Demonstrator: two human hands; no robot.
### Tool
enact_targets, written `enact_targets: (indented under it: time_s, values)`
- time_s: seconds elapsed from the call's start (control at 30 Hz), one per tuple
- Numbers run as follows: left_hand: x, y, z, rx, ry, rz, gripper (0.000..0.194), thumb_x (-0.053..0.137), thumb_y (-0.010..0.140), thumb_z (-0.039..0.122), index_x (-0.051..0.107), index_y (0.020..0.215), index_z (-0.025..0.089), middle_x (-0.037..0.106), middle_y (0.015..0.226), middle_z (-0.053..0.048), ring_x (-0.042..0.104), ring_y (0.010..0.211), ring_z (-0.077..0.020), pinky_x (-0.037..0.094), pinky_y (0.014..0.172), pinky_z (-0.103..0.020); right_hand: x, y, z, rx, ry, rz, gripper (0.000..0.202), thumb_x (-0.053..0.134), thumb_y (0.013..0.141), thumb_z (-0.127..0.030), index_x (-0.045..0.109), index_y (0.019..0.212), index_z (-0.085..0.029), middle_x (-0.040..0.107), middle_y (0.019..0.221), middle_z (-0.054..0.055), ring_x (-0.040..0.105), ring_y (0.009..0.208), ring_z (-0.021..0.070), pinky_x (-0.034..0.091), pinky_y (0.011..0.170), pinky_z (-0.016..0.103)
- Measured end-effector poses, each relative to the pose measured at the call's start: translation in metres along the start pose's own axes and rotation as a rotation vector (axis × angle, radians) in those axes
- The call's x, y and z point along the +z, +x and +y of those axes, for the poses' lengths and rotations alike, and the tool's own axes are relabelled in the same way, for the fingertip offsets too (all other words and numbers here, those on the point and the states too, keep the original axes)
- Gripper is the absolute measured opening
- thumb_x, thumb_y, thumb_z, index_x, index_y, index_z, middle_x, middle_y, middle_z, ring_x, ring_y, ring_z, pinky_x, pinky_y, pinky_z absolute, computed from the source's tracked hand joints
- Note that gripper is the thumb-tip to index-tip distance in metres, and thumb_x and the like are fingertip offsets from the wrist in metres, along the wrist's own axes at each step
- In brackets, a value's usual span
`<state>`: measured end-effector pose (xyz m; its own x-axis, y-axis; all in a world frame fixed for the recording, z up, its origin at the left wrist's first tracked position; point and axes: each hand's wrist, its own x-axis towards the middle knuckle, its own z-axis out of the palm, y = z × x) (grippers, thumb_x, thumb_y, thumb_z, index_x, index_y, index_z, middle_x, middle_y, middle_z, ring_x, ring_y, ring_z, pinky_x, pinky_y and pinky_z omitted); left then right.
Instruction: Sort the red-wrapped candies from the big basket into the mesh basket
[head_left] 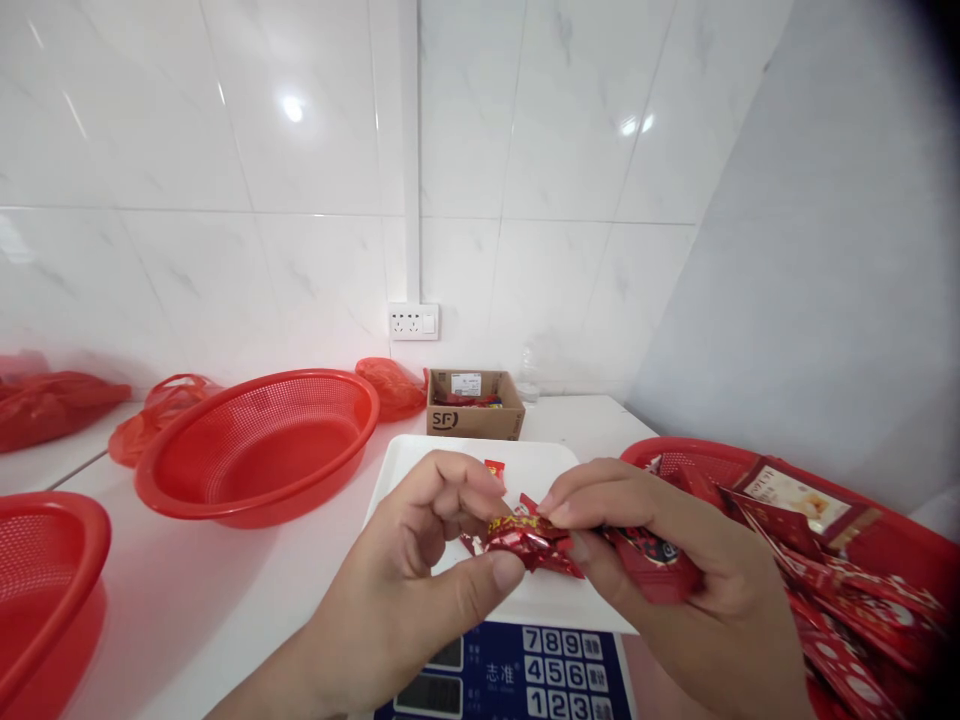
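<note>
Over a white scale tray [540,458], my left hand [420,570] pinches a shiny red snack packet [529,540] between thumb and fingers. The thumb and fingers of my right hand [675,520] close on the packet's other end. Within the right hand's grip sits a second red packet [660,572], mostly covered by the fingers. A small red wrapper [495,467] lies on the tray, and more red packaging behind the fingers is partly hidden. Below the tray shows the scale's blue keypad panel [501,690].
A red basket of snack packets [862,600] stands at right. Two red plastic baskets, one mesh-sided [262,450] and one cut off by the frame [52,590], are at left. Behind the tray are a cardboard box [476,425] and a red plastic bag [390,388].
</note>
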<state>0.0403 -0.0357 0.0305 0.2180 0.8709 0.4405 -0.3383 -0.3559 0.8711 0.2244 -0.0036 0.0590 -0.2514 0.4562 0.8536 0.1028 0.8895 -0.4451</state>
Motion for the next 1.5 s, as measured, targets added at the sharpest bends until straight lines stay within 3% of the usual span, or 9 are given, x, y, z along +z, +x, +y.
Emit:
enact_targets:
  time_s: [0.13,0.3,0.47,0.6,0.8,1.03,1.37,1.5]
  values:
    - [0.001,-0.002,0.001,-0.008,0.151,0.061,0.016,0.074,0.091,0.025,0.064,0.104,0.027,0.066,0.096,0.002,0.060,0.090,-0.0131,0.050,0.082,-0.024,-0.005,-0.001,0.002,0.053,-0.031,-0.066,0.029,0.068,0.081,-0.003,0.074,0.092,-0.029,0.080,0.087,-0.005,0.076,0.078,0.0092,0.061,0.074,0.011]
    - [0.007,-0.003,-0.001,0.097,0.382,0.186,0.022,0.074,0.087,0.016,0.065,0.103,0.030,0.069,0.095,0.003,0.061,0.089,-0.0141,0.050,0.080,-0.025,-0.009,-0.006,0.006,0.134,-0.038,-0.158,0.040,0.080,0.081,-0.017,0.072,0.117,-0.033,0.081,0.110,0.000,0.079,0.097,0.0183,0.064,0.085,0.021]
    - [0.011,-0.002,-0.003,0.184,0.510,0.219,0.029,0.074,0.082,0.010,0.065,0.102,0.030,0.069,0.088,0.003,0.061,0.078,-0.0135,0.049,0.068,-0.024,-0.005,-0.007,0.006,0.101,-0.048,-0.177,0.037,0.074,0.084,-0.011,0.069,0.114,-0.032,0.081,0.106,-0.001,0.078,0.093,0.0152,0.064,0.083,0.020]
    - [0.011,-0.002,-0.003,0.242,0.573,0.190,0.027,0.069,0.085,0.009,0.064,0.102,0.030,0.069,0.088,0.003,0.061,0.075,-0.0131,0.050,0.070,-0.025,-0.001,-0.007,0.006,0.080,0.010,-0.152,0.035,0.072,0.081,-0.008,0.068,0.107,-0.031,0.079,0.099,-0.003,0.077,0.087,0.0138,0.064,0.079,0.019]
    - [0.011,-0.004,-0.003,0.260,0.576,0.196,0.023,0.069,0.086,0.011,0.061,0.101,0.028,0.068,0.086,0.002,0.061,0.074,-0.0139,0.049,0.068,-0.026,0.006,-0.008,0.005,0.140,0.075,-0.106,0.033,0.068,0.076,-0.002,0.064,0.094,-0.030,0.076,0.086,-0.006,0.075,0.074,0.0114,0.061,0.065,0.015]
    - [0.010,-0.006,-0.002,0.211,0.513,0.236,0.021,0.072,0.084,0.013,0.060,0.094,0.028,0.067,0.081,0.003,0.059,0.078,-0.0159,0.046,0.069,-0.029,0.010,-0.007,0.002,0.093,0.104,-0.038,0.032,0.066,0.071,0.002,0.058,0.081,-0.027,0.076,0.082,-0.003,0.075,0.070,0.0143,0.063,0.066,0.021]
    - [0.006,-0.010,-0.007,0.202,0.402,0.160,0.021,0.068,0.089,0.013,0.057,0.098,0.028,0.068,0.086,0.002,0.059,0.080,-0.0158,0.046,0.071,-0.029,0.013,-0.008,0.002,0.035,0.105,-0.033,0.031,0.064,0.071,0.002,0.059,0.081,-0.027,0.072,0.075,-0.005,0.073,0.067,0.0127,0.061,0.062,0.019]
    - [0.006,-0.007,-0.003,0.164,0.415,0.153,0.019,0.069,0.089,0.013,0.059,0.097,0.027,0.067,0.087,0.002,0.058,0.084,-0.0160,0.046,0.075,-0.028,0.008,-0.008,0.004,0.108,0.116,-0.072,0.037,0.070,0.075,0.000,0.068,0.097,-0.030,0.078,0.083,-0.003,0.075,0.068,0.0152,0.063,0.062,0.021]
